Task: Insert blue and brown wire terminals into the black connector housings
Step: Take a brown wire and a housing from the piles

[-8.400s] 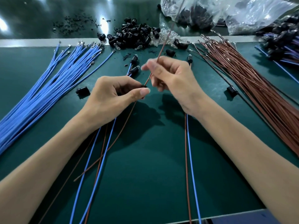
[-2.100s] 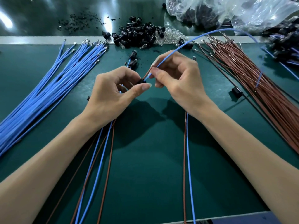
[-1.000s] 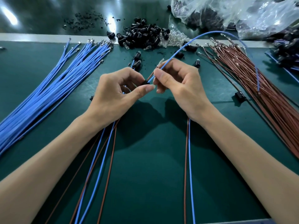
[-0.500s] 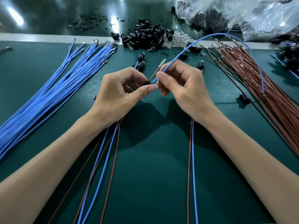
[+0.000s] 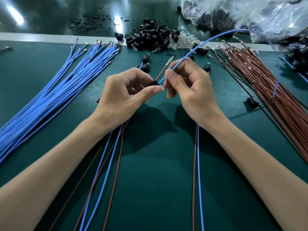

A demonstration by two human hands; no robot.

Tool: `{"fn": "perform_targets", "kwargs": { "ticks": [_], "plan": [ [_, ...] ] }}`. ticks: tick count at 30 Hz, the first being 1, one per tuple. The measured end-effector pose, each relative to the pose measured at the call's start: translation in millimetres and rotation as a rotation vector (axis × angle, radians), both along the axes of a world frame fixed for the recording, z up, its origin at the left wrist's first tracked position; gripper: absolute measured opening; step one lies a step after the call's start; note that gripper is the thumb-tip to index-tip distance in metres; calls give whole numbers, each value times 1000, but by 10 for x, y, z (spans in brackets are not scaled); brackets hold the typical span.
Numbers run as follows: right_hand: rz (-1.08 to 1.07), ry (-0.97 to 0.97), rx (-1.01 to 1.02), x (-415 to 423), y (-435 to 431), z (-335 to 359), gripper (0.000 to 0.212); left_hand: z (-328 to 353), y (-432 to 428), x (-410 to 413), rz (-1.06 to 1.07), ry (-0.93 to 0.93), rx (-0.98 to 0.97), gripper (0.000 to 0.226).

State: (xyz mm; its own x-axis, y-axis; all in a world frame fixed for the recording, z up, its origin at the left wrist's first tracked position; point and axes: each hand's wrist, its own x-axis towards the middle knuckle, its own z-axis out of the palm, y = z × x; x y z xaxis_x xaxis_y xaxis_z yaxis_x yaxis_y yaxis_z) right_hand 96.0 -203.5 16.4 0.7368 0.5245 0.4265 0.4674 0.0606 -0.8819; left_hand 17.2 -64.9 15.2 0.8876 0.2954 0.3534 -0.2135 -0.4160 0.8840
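Left hand (image 5: 123, 97): raised over the mat, it grips a small black plastic connector housing (image 5: 154, 83) between the thumb and curled fingers, with the thumb laid along the housing's near side.
Right hand (image 5: 191, 90): its thumb and index finger pinch a thin blue insulated wire (image 5: 200, 46) just beside the housing; the other fingers are loosely curled.
Blue wire: its near end meets the housing (how deep the terminal sits cannot be told). The rest arcs up and away to the right, then drops onto the brown bundle.
Brown wire (image 5: 160, 74): a thin brown insulated strand rises from the housing right beside the blue one. It tilts up to the right and ends in a bare silver metal terminal (image 5: 170, 60).
Dark green work mat (image 5: 158, 180): 2 groups of paired blue and brown leads run toward the viewer, 1 under each forearm.
Loose bundle of blue wires (image 5: 58, 90): fanned across the left of the mat, terminals pointing away.
Loose bundle of brown wires (image 5: 266, 77): fanned across the right side.
Heap of black housings (image 5: 150, 37): at the mat's far edge, touching a small pile of clear plastic parts (image 5: 185, 41).
Crumpled clear plastic bag (image 5: 241, 15): at the far right, with dark parts inside.
Single black housing (image 5: 251, 102): lies on the mat beside the brown bundle.
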Motion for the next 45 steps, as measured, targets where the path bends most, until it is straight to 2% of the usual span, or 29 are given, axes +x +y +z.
{"fn": "perform_targets", "kwargs": {
  "ticks": [6, 8, 10, 14, 17, 20, 24, 26, 29, 32, 35, 38, 41, 45],
  "plan": [
    [54, -13, -116, 7, -4, -12, 8, -14, 9, -6, -15, -2, 42, 25],
    [50, 5, -124, 32, -22, -6, 8, -16, 2, -3, -11, 6, 31, 21],
    [48, 58, -54, 44, -36, 14, 10, -15, 1, 1, -6, 15, 6, 17],
    [15, 264, 210, 108, -63, 61, 14, -14, 2, 3, 3, 14, 0, 17],
    [-18, 186, 83, 117, -66, 41, 14, -16, 6, 4, -4, 3, 29, 17],
    [62, 144, -40, 74, -39, 10, 9, -23, 35, 6, 16, -27, 117, 15],
    [46, 376, 223, 133, -56, 69, 20, -22, 56, -2, 36, -12, 141, 16],
    [-22, 400, 274, 181, -82, 83, 23, -21, 52, -3, 46, -17, 167, 16],
    [-45, 263, 121, 181, -86, 37, 24, -29, 35, -1, 83, -54, 285, 18],
    [41, 186, -14, 150, -68, 6, 18, -46, 28, -1, 120, -87, 432, 22],
    [89, 335, 127, 170, -77, 30, 12, -64, 44, 1, 167, -89, 478, 25],
    [20, 438, 249, 215, -95, 37, 16, -70, 52, 3, 186, -91, 484, 28],
    [-9, 334, 99, 195, -74, -3, 20, -63, 47, 7, 171, -103, 515, 29],
    [109, 260, -57, 105, -29, -44, 13, -61, 22, 7, 139, -106, 500, 31]
  ]
}}
